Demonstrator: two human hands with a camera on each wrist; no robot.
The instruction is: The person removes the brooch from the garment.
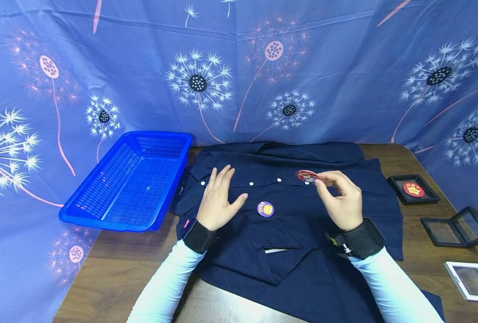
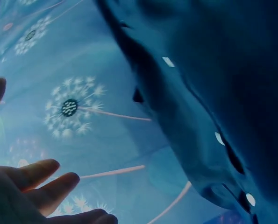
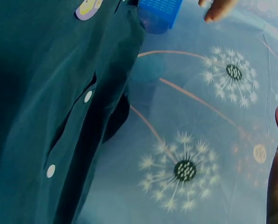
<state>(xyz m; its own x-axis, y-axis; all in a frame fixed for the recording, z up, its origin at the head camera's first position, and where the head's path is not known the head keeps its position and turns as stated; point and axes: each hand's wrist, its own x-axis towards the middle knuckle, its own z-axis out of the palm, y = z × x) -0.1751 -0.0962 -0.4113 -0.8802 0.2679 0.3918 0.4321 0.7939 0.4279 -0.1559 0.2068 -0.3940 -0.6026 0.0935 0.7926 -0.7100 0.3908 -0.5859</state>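
The right hand (image 1: pixel 341 204) is pinching a red badge (image 1: pixel 306 176) by its rim — light, stiff (probably pin-backed); the left hand (image 1: pixel 218 199), fingers spread, is pressing the soft shirt (image 1: pixel 299 233) at centre frame.

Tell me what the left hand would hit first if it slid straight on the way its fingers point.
The left hand lies flat on the dark shirt, fingers pointing away toward the collar. It would probably cross the collar edge first, then reach the blue backdrop; depth is unclear.
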